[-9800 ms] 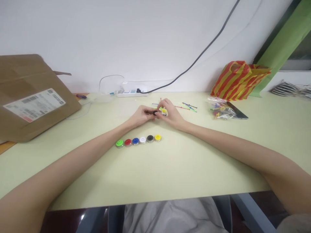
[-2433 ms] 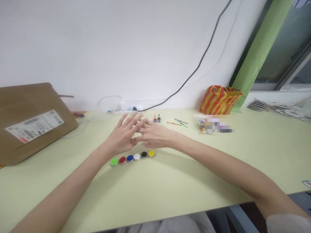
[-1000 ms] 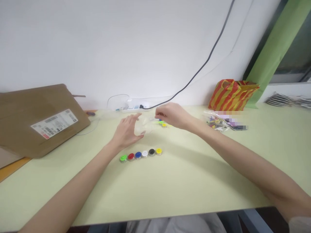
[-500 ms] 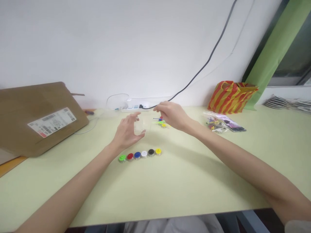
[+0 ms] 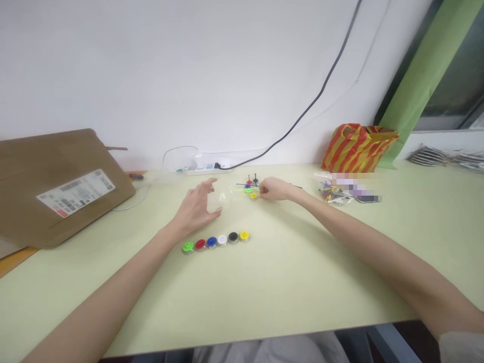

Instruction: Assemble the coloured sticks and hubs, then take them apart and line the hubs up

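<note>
My left hand is curved around a clear, see-through container, whose exact shape is hard to make out. To its right, my right hand has its fingers drawn together low over the table, beside a small cluster of coloured pieces with thin stems. Among these are a yellow piece, a green piece, a red piece and a black piece. Whatever its fingertips pinch is hidden. Nearer me stands a row of small clear pots with coloured lids, from a green lid to a yellow lid.
A cardboard box leans at the left. Along the wall lies a power strip with a black cable. To the right are a plastic bag of small parts, a phone and a striped bag.
My right hand has come down from above the stemmed pieces to the table at their right side. My left hand stays around the clear container, nearly in place.
</note>
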The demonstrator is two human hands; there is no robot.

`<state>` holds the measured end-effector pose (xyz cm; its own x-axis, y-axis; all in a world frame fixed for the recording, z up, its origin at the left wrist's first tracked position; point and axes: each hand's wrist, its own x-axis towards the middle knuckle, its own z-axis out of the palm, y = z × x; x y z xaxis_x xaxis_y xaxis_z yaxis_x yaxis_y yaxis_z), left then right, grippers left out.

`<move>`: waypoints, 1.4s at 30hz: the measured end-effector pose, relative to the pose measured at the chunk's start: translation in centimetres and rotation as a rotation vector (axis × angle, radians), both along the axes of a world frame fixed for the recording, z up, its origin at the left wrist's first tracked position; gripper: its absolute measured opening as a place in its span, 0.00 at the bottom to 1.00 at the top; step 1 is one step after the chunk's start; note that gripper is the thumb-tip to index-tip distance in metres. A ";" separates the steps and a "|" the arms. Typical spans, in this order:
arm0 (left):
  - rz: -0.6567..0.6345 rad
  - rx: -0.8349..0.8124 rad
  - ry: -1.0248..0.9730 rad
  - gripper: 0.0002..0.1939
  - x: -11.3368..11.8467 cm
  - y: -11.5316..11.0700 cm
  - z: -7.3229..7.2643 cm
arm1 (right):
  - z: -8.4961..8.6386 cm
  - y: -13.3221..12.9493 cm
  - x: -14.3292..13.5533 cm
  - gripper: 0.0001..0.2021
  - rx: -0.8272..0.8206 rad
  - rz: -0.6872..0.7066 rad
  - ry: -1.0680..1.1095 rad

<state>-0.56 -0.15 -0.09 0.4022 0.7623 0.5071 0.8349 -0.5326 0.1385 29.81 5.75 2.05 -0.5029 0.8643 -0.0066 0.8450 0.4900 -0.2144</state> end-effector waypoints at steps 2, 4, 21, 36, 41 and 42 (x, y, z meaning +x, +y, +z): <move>0.000 -0.004 0.044 0.40 0.0 0.1 -0.1 | 0.8 0.1 0.2 0.03 -0.015 0.054 0.047; 0.010 0.003 0.063 0.41 0.0 0.1 -0.1 | 2.0 -0.1 0.6 0.03 -0.021 0.103 0.124; -0.099 0.135 -0.190 0.42 2.9 -2.9 0.9 | 5.1 -8.3 -5.7 0.12 0.690 0.426 0.084; -0.188 0.110 -0.260 0.44 3.1 -3.0 0.7 | 4.6 -9.0 -6.4 0.16 0.586 0.659 0.157; -0.170 0.154 -0.312 0.42 2.7 -2.6 0.8 | 5.2 -8.3 -5.8 0.11 0.622 0.690 0.129; -0.162 0.161 -0.318 0.41 2.6 -2.5 0.8 | 5.3 -8.1 -5.8 0.12 0.664 0.675 0.113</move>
<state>2.01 -2.64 0.72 0.3145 0.6025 0.7335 0.6669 -0.6902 0.2810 24.04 -2.36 7.31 -0.8648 0.2011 0.4601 0.3304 0.9179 0.2199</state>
